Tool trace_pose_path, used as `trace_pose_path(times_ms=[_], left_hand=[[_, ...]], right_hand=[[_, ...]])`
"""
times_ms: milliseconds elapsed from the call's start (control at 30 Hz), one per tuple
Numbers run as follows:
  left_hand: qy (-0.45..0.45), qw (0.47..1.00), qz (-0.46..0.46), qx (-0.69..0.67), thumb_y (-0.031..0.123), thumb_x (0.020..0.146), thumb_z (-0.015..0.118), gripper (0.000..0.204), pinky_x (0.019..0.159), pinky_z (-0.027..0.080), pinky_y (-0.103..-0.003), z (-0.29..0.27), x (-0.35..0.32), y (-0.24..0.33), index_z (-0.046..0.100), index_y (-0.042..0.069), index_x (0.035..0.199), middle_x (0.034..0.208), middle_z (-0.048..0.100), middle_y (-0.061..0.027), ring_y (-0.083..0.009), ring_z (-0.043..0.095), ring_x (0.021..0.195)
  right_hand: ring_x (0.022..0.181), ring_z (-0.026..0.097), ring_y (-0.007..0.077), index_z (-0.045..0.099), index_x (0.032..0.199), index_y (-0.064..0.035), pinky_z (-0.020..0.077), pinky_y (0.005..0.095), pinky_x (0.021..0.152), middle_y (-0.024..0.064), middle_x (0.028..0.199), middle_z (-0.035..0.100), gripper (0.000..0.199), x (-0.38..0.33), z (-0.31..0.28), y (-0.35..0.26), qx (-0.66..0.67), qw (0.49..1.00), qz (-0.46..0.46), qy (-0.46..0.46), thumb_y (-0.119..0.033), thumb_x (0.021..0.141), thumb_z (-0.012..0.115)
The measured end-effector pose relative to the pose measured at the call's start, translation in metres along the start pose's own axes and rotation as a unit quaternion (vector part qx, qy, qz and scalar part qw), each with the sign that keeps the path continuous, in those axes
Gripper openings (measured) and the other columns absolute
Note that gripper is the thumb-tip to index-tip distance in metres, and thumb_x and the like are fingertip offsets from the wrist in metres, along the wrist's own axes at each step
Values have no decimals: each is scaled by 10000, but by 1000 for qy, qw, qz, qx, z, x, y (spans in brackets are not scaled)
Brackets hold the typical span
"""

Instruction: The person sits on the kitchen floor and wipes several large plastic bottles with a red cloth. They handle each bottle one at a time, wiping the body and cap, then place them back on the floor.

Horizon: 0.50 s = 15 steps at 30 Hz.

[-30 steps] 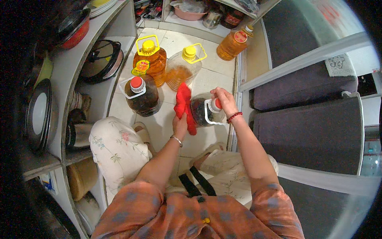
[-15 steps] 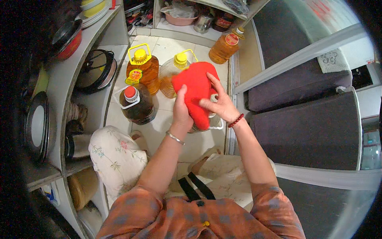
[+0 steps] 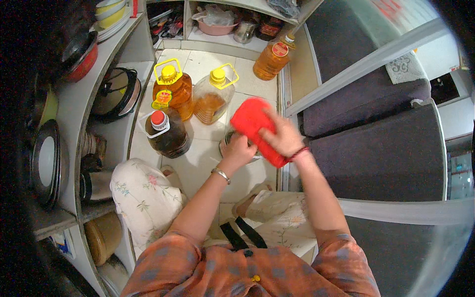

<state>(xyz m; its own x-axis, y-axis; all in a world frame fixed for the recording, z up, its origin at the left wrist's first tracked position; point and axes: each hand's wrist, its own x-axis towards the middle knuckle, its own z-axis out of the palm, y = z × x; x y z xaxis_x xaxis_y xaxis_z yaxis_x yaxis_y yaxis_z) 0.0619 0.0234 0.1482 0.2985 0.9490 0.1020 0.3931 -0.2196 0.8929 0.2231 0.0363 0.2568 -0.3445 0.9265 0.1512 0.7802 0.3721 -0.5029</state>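
A red cloth, folded over and smeared by motion, is gripped in my right hand. My left hand is closed at the cloth's lower left edge; what its fingers hold is hidden. Beneath both hands stands a bottle, mostly covered by the cloth and hands. To their left are a dark oil jug with a red cap and white handle, a full amber oil jug with a yellow cap and handle, and a partly filled clear jug, also yellow-capped.
Another amber oil bottle stands by the glass sliding door frame. On the left, shelves hold pans, bowls and a wooden board. A pink basin and a metal pot sit on the far shelf. My knees flank the tiled floor.
The red cloth has moved right and down with my right hand, uncovering the clear jug. My left hand has come off the cloth's left side and moved lower, its fingers now closed.
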Motion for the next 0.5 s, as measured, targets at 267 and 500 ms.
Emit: trace_pose_path(times_ms=[267,500], left_hand=[[44,999,18,-8,130,779,604,463,959,394,-466,-1,-6,-4,494,53,1222,1187,551,-173,-389,495,1094],[13,997,24,74,173,756,646,612,1013,372,-430,-16,-5,22,444,40,1319,1254,525,-181,-355,466,1185]], right_hand=[[1093,530,382,496,1258,-81,420,442,942,222,1152,556,400,-4,47,6,78,986,148,27,-312,931,505],[908,643,240,555,1186,-18,494,365,816,146,1003,675,348,-4,49,47,266,898,312,161,-267,943,557]])
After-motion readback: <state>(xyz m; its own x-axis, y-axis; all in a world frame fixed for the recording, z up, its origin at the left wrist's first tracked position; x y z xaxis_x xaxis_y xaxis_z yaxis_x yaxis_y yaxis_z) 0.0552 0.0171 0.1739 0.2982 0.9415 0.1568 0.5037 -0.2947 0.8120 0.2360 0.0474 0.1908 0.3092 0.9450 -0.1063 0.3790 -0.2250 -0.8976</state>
